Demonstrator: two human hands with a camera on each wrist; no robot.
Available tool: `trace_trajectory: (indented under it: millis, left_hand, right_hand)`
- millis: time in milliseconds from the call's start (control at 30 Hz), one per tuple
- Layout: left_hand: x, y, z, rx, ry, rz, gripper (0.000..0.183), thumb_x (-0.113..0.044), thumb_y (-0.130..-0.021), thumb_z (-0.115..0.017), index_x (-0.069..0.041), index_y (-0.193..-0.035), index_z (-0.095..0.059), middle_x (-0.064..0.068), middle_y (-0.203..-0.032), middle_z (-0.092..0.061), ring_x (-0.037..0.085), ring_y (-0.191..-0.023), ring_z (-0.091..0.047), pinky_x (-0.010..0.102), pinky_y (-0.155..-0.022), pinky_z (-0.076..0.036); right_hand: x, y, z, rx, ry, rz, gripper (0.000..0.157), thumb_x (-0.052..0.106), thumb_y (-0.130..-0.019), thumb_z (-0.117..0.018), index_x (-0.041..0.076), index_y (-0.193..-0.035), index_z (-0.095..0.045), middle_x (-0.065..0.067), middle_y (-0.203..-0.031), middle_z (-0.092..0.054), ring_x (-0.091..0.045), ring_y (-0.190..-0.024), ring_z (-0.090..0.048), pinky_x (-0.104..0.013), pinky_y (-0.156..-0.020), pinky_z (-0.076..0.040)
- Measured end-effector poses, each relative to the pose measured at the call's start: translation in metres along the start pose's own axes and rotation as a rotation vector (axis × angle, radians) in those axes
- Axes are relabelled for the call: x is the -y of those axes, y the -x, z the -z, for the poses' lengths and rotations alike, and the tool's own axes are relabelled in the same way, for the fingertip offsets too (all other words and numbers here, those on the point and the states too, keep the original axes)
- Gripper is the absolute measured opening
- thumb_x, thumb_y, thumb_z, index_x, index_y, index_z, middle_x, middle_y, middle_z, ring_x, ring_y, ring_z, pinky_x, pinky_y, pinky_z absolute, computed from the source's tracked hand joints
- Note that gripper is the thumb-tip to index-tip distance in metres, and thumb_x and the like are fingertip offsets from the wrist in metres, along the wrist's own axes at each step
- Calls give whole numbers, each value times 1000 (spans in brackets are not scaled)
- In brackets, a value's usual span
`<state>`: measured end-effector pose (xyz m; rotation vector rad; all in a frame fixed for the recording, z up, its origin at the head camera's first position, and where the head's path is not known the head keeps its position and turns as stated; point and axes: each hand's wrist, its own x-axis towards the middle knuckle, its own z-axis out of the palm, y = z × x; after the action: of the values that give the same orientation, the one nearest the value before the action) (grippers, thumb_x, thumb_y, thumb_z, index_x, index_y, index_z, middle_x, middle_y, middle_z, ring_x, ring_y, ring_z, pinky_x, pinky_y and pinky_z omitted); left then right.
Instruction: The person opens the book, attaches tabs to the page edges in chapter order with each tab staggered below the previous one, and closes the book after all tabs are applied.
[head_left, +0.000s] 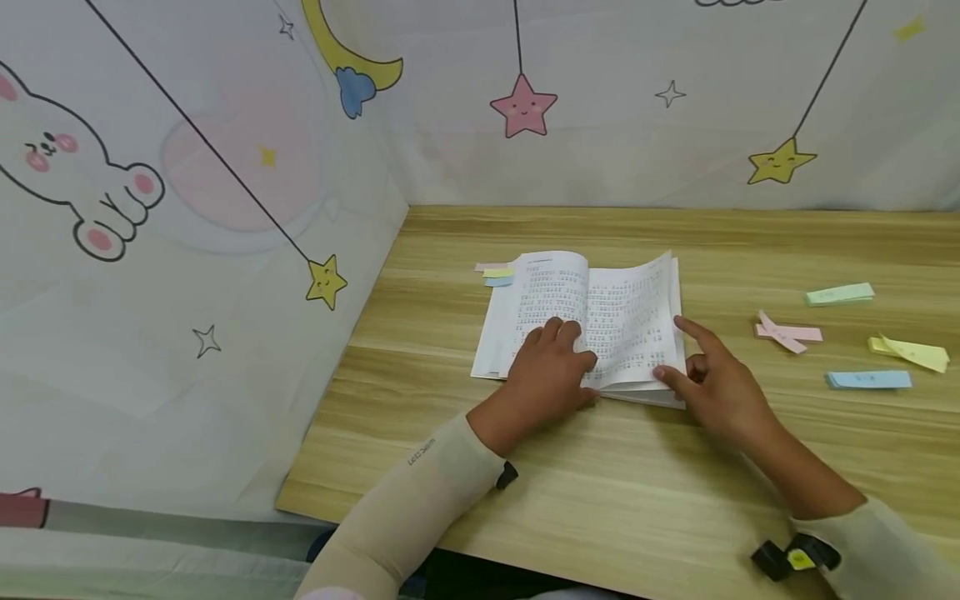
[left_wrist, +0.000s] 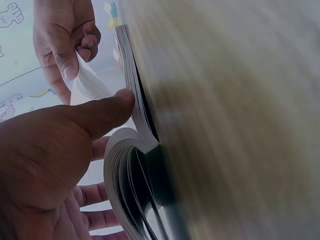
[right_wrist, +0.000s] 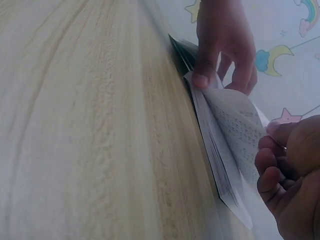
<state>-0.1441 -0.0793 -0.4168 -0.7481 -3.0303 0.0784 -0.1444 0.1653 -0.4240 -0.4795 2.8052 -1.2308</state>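
An open book (head_left: 547, 287) lies on the wooden table, its pages covered in small print. Pink, yellow and blue sticky tabs (head_left: 498, 272) stick out from its left edge. My left hand (head_left: 546, 367) rests across the left pages near the spine, fingers spread, with the thumb (left_wrist: 107, 112) on the lower edge of the pages. At the right edge, my right hand (head_left: 716, 383) pinches a page (right_wrist: 235, 117) between thumb and finger. That page is raised off the stack beneath it, as both wrist views show.
To the right of the book lie loose paper strips: green (head_left: 840, 294), pink (head_left: 806, 334), yellow (head_left: 918, 354) and blue (head_left: 870, 380). A printed cloth backdrop (head_left: 600, 158) stands behind the table (head_left: 420, 333) and along its left side.
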Motion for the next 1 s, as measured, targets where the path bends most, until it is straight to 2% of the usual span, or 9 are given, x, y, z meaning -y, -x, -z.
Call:
trace_trajectory:
  millis: [133, 267, 400, 467, 533, 700, 1000]
  left_hand:
    - [0, 1, 2, -1, 7, -3, 36, -59, -80, -62, -31, -103, -68, 3, -125, -40, 23, -117, -33, 41, -96, -32]
    - [2, 2, 3, -5, 19, -12, 36, -57, -81, -63, -31, -105, -69, 3, -127, -40, 23, -118, -33, 40, -96, -33]
    - [4, 2, 2, -13, 20, -21, 36, -58, -81, -62, -32, -106, -69, 3, -128, -41, 23, -118, -34, 41, -96, -33]
    - [4, 2, 2, -12, 16, -20, 37, -58, -82, -61, -32, -106, -69, 3, -128, -41, 23, -118, -34, 41, -97, -33]
    - [4, 2, 1, -13, 12, -18, 37, -59, -83, -59, -32, -106, -68, 4, -128, -41, 24, -118, -34, 41, -97, -33]
    - [4, 2, 0, -15, 4, -16, 36, -59, -83, -59, -31, -104, -68, 3, -127, -41, 23, -117, -34, 41, -96, -33]
    - [3, 2, 0, -12, -7, -13, 40, -60, -79, -63, -27, -101, -64, 4, -127, -40, 24, -116, -34, 41, -94, -33]
  right_hand:
    - [1, -1, -1, 7, 6, -54, 57, 45, -90, -58, 12, -135, -45, -4, -71, -55, -15, -55, -46, -28, -46, -38]
    - [2, 0, 1, 54, -17, -116, 45, 50, -93, -49, 9, -107, -60, -7, -78, -56, -20, -66, -48, -30, -53, -40]
    - [2, 1, 5, 89, -43, -190, 48, 55, -93, -46, 9, -92, -61, -8, -71, -52, -21, -63, -47, -31, -52, -38]
    - [3, 0, 6, 95, -29, -202, 50, 57, -92, -46, 10, -89, -62, -7, -72, -52, -21, -65, -46, -31, -53, -37]
    - [3, 0, 5, 106, -27, -209, 51, 58, -91, -46, 10, -88, -63, -7, -74, -52, -21, -66, -45, -31, -54, -36]
    - [3, -1, 2, 128, -85, -222, 55, 60, -90, -46, 6, -81, -57, -6, -65, -46, -20, -58, -43, -31, -47, -35]
    - [3, 0, 2, 83, -67, -211, 57, 61, -90, -45, 6, -76, -53, -5, -60, -44, -19, -54, -42, -31, -44, -34]
